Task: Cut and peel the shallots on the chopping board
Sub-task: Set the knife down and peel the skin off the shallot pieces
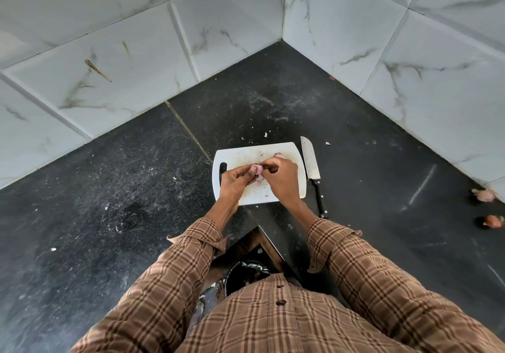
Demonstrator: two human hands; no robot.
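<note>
Both hands meet above the middle of the chopping board (237,156); the left hand (235,182) and the right hand (281,179) pinch one pale pink shallot (256,170) between their fingertips, fingers curled close around it; another shallot piece (278,155) peeks out past the right knuckles near the board's far edge, mostly hidden. Board is white plastic, rounded corners, a slot handle at its left end, flecked with scraps; it lies near the counter's (109,188) inner front corner. Just beside its right edge rests a knife (313,171), broad steel blade, black riveted handle. Counter is dark speckled stone, dusty; two papery shallots (485,195) sit at its far right edge; marbled tiles (109,52) back it.
</note>
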